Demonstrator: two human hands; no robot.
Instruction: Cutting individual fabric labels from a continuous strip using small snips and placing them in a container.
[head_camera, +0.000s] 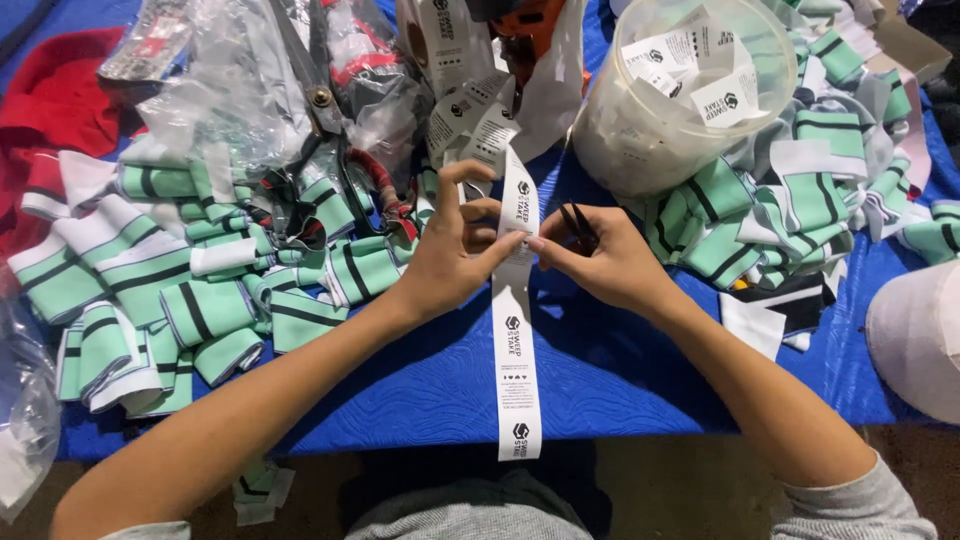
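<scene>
Label tape (515, 340), a long white printed strip, runs from the clutter at the top of the table down between both hands and hangs over the near edge, where its free end dangles. We read the scene from the left: a red cloth (60, 95) lies at the far corner, and beside it a heap of green striped cuffs (180, 300) with black and white bands spreads over the blue table cover (620, 380). Crumpled clear plastic bags (230, 90) sit above them, with a pair of large scissors (325, 130) resting on top. Our left hand (455, 255) reaches in from the lower left, wrist raised, forefinger arched over the strip and thumb pressed under it, so its fingers are pinched together on the label tape. Our right hand (610, 260) comes in from the lower right and meets it, fingertips closed on the same strip just beside the left thumb; a small dark tool (578, 228), perhaps thread snips, lies tucked in this hand, though we cannot make it out clearly. Behind the right hand stands a clear plastic tub (680, 100) holding cut white labels, with another pile of striped cuffs (800, 190) around it. A pale rounded object (920, 335) sits at the right edge.
</scene>
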